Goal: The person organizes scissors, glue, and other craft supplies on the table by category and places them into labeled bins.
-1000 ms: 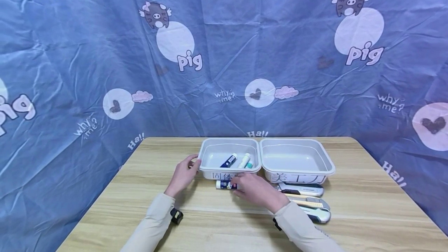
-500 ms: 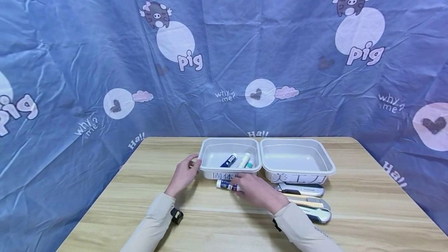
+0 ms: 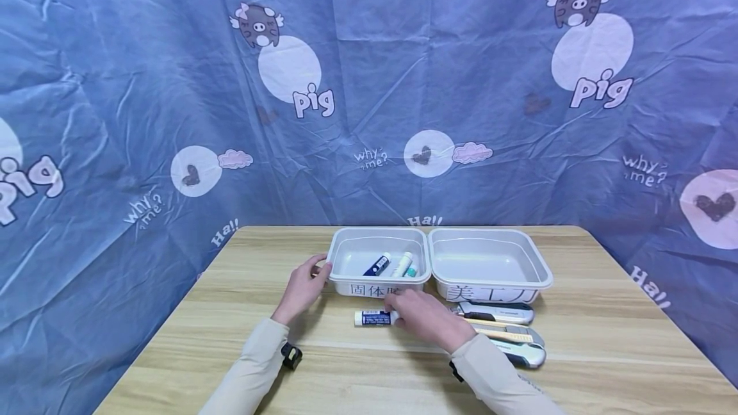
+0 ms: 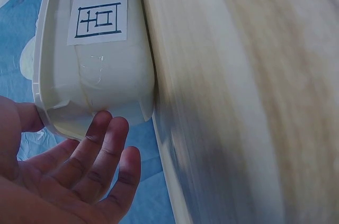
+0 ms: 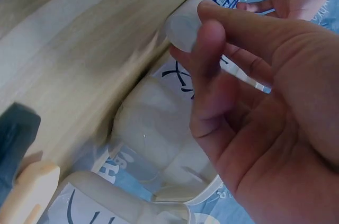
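Observation:
My right hand pinches the end of a white and blue glue stick just in front of the left white tray; in the right wrist view my fingers curl round its white cap. My left hand rests against the left tray's outer left corner, its fingers straight beside the tray wall. Inside that tray lie a dark blue stick, a white stick and a teal-capped one. The right white tray holds nothing.
Three utility knives lie in a row on the wooden table in front of the right tray, just right of my right wrist. A blue printed cloth hangs behind and around the table.
My right hand has drawn the glue stick slightly toward me, away from the left tray's front wall. My left hand has stayed at the tray's corner.

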Demonstrator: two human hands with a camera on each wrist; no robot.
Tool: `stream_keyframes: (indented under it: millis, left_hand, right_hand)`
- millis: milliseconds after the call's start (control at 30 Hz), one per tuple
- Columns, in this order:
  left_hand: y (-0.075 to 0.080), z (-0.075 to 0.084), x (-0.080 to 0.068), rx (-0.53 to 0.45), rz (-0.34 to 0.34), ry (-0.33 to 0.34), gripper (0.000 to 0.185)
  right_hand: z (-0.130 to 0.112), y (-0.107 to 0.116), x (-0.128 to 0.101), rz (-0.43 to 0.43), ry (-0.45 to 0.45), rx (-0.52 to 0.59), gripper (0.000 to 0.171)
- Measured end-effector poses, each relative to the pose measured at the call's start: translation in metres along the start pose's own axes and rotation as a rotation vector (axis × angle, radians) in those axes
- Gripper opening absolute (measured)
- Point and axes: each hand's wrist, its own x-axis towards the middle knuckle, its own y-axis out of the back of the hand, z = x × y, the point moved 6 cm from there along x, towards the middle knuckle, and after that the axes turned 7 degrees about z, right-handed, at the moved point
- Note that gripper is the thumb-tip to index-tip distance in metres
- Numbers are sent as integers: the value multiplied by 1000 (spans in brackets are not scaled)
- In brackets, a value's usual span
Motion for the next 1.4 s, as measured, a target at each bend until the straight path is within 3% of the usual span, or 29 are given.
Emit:
stream_keyframes:
  millis: [233, 1400]
  left_hand:
    - [0, 0, 0, 1, 5, -2, 41]
    - [-1, -1, 1, 1, 8, -16, 39]
  right_hand:
    - [2, 0, 0, -12, -1, 34, 21]
    - [-7, 25, -2, 86, 104, 103, 27]
